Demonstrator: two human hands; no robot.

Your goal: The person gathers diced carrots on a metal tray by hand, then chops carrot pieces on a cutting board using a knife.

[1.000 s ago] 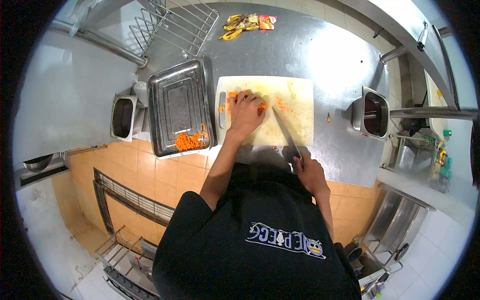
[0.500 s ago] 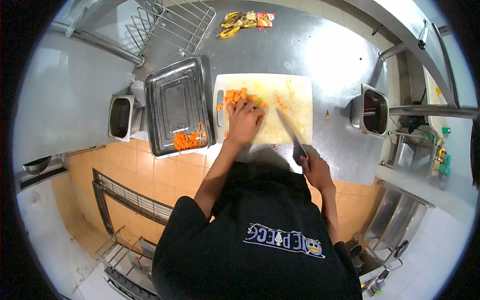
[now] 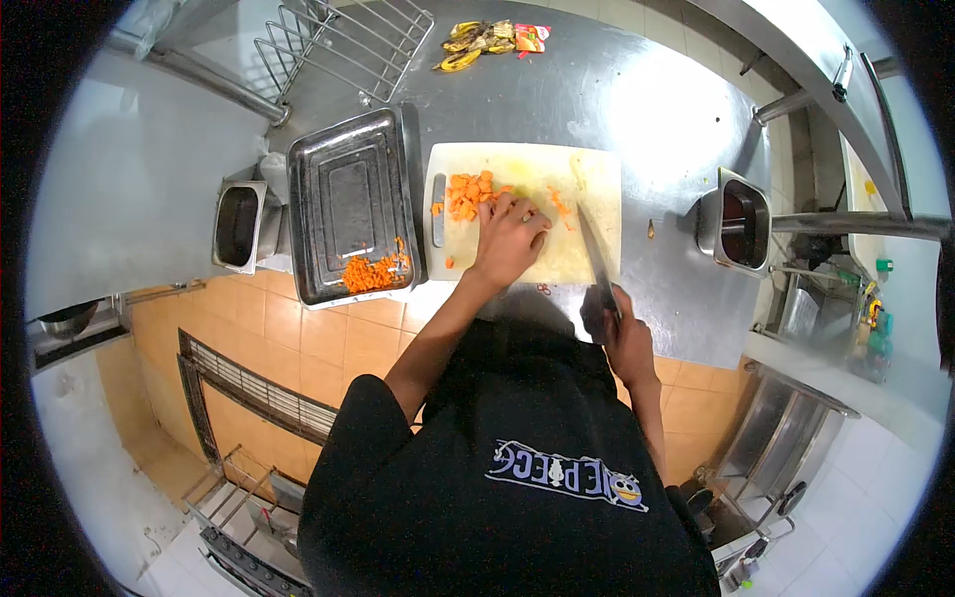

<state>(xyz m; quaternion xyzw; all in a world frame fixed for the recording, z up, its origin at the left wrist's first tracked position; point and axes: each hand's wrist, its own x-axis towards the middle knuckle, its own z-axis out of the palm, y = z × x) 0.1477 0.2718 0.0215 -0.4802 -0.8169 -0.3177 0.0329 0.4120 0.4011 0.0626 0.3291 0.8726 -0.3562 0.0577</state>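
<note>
Diced carrot (image 3: pixel 468 194) under the spread left hand (image 3: pixel 509 239); right hand (image 3: pixel 625 333) clenched around knife (image 3: pixel 595 257).

counter: stainless steel (image 3: pixel 647 90) | floor: orange tiles (image 3: pixel 298 338) | wire rack (image 3: pixel 348 40) at back | glare on steel

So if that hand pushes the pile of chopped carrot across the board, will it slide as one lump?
Probably not. The carrot pieces are small separate cubes, so they would likely spread and a few stray, as some already lie apart on the cutting board. They look firm, unlikely to squash under the left hand. The flat board should let them slide easily.
</note>
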